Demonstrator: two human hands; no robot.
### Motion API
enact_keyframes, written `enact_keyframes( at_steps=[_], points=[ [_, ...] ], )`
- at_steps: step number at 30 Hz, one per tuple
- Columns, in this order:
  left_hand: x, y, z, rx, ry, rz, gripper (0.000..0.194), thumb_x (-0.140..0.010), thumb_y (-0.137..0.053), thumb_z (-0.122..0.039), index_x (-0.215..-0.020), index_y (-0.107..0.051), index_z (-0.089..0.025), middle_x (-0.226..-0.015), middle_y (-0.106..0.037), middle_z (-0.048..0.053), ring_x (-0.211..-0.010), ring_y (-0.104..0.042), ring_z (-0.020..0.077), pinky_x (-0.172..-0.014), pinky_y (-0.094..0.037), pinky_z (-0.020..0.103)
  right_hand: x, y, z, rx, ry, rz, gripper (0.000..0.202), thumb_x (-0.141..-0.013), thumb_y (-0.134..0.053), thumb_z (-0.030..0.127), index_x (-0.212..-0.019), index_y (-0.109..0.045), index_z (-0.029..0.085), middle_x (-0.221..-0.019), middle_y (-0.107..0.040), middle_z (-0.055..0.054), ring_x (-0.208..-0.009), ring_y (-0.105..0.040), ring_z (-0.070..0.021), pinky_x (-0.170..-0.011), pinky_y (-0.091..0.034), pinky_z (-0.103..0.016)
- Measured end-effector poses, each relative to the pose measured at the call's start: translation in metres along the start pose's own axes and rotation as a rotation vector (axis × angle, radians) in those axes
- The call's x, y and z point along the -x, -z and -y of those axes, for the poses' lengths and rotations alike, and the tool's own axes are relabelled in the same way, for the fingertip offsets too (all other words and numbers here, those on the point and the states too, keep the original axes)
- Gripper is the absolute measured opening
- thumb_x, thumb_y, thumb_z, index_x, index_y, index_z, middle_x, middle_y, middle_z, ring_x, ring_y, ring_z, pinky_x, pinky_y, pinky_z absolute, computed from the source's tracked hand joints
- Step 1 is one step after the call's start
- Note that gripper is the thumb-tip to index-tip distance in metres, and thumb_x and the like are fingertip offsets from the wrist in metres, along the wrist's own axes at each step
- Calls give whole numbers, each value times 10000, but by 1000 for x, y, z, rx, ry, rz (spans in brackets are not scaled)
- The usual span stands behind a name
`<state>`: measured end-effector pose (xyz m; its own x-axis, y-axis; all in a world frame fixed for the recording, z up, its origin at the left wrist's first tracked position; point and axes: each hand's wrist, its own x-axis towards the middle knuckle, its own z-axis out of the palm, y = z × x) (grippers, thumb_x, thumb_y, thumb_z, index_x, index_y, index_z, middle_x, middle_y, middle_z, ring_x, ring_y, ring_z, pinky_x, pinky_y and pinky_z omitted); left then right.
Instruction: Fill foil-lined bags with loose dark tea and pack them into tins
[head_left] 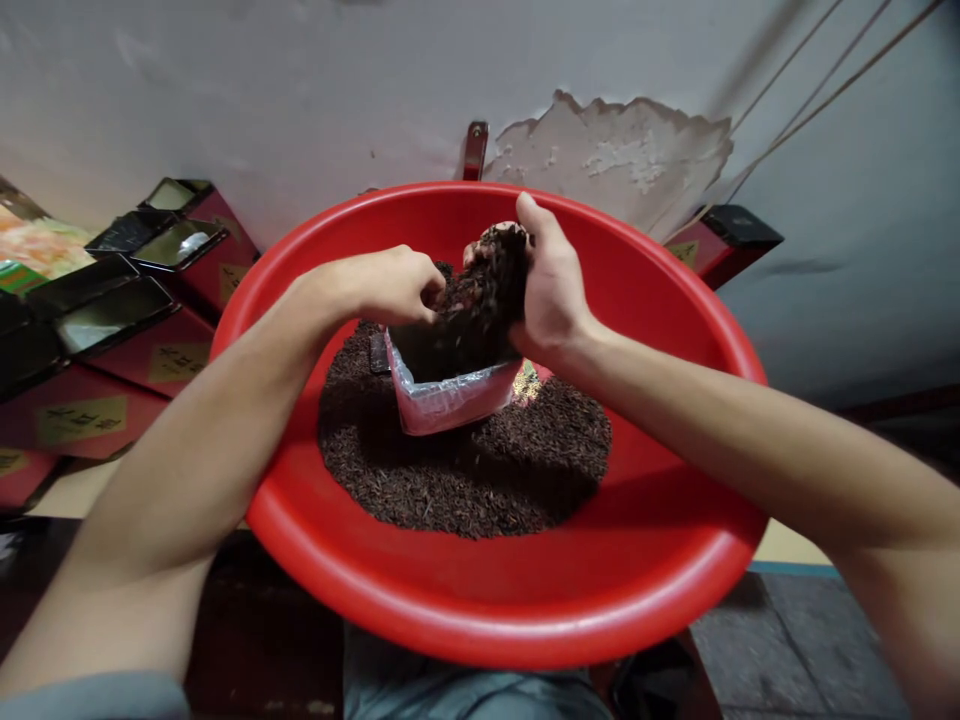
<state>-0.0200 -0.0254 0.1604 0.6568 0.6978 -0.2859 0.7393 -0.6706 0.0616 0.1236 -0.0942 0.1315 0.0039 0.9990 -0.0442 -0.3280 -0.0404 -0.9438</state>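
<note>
A wide red plastic basin holds a bed of dark, dry loose tea leaves. On the leaves stands a small tin lined with clear plastic, its mouth facing up. My right hand is cupped above the mouth with a load of leaves, some blurred as they fall into it. At the far left of the mouth, my left hand is closed with fingers curled down. What its fingertips grip is hidden.
Several dark red tins with yellow labels stand at the left, some showing plastic liners. Another red tin is behind the basin at right. A wall with peeling paint rises behind; grey floor tiles show lower right.
</note>
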Motion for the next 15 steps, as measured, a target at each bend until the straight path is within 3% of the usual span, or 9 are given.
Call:
enact_keyframes(
  at_steps=[4,8,12,15],
  points=[
    [-2,-1,3,0,18,12,344,-837,-650,-393,-1091,-802,-218,-871,-748,34,-849,-677,222,-755,-446,314,5,6,4,-186,36,68,621,-1138,-165,493,-688,-473,194,-652,-552,1,-703,-654,-121,-627,-541,-229],
    [-3,-2,4,4,49,20,364,-842,-674,-446,-1090,-800,-212,-883,-747,38,-839,-680,221,-750,-440,311,7,18,2,17,47,267,702,-1132,-194,522,-587,-479,184,-627,-601,-25,-727,-684,-137,-705,-573,-276],
    [-3,-2,5,8,-1,11,367,-851,-652,-452,-1087,-799,-212,-898,-754,29,-876,-682,215,-784,-438,296,10,29,-2,347,229,349,559,-1001,-624,563,-592,-597,184,-631,-627,-16,-735,-684,-143,-758,-584,-282],
    [-2,-2,6,-4,-26,10,438,-850,-642,-510,-1125,-794,-206,-923,-763,35,-913,-682,221,-819,-445,293,5,43,1,515,386,299,402,-840,-841,530,-703,-680,188,-723,-684,-15,-732,-667,-138,-724,-566,-271]
  ],
)
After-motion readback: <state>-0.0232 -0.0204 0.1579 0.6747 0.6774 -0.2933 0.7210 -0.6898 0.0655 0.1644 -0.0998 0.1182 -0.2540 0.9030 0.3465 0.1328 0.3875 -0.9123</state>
